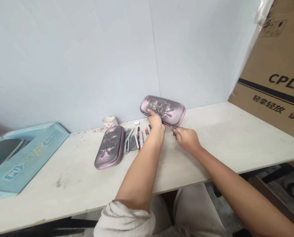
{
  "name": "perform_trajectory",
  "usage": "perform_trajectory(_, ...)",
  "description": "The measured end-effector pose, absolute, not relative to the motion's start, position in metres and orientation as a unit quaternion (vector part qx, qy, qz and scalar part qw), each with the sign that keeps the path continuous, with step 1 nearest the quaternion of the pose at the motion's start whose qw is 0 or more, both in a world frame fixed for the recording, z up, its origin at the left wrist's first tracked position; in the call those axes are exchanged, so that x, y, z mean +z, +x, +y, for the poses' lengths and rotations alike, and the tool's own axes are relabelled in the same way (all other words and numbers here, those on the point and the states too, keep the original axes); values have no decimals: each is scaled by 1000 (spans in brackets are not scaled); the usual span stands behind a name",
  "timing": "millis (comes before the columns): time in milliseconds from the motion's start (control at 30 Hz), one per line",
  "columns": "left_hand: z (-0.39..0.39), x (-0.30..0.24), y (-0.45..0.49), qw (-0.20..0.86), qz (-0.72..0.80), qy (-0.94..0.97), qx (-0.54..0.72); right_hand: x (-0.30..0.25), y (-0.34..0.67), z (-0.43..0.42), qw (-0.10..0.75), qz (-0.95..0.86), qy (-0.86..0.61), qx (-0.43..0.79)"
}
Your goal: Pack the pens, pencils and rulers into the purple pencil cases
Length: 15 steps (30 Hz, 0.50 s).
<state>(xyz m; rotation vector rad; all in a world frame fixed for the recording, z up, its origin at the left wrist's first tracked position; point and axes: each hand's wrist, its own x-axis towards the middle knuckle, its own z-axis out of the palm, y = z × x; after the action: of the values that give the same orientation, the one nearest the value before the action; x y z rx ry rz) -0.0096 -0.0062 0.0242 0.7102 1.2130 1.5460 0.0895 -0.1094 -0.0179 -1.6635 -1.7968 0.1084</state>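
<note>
A dark, pink-edged pencil case (178, 112) with an embossed figure on its lid is tilted up above the table near the wall. My left hand (155, 121) grips it, thumb on the lid and the other fingers hidden beneath. My right hand (186, 136) is closed in a pinch at the case's lower right edge, where the zipper seam runs; the small piece between the fingertips is hard to see. A second, similar pencil case (109, 148) lies on the table to the left. Between the cases lie several pens (141, 140) and flat ruler-like pieces (129, 136).
A paper cup (109, 121) and a white eraser-like block (136, 123) stand by the wall among crumbs. An open light-blue box (33, 161) holding dark items sits at the left. A large cardboard carton (273, 65) rises at the right. The table's front edge (87, 210) is near my lap.
</note>
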Motion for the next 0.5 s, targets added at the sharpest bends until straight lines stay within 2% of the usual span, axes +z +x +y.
perform_trajectory(100, -4, 24, -21, 392, 551, 400, 619, -16, 119, -118, 304, -674, -673, -11)
perform_trajectory(167, -7, 23, -22, 376, 535, 492, 575, -11, 146, -118, 297, -665, -685, -12)
perform_trajectory(267, -23, 20, -15, 415, 472, 607, 486, 3, 190, -116, 333, -686, -642, 78)
perform_trajectory(367, -50, 18, -6, 500, 346, 717, 340, 15, 225, -118, 385, -652, -643, 114)
perform_trajectory(433, -69, 18, 0, 545, 260, 771, 203, 16, 238, -123, 354, -671, -602, 248)
perform_trajectory(500, -82, 17, 7, 560, 193, 802, 80, 11, 243, -129, 278, -679, -546, 405)
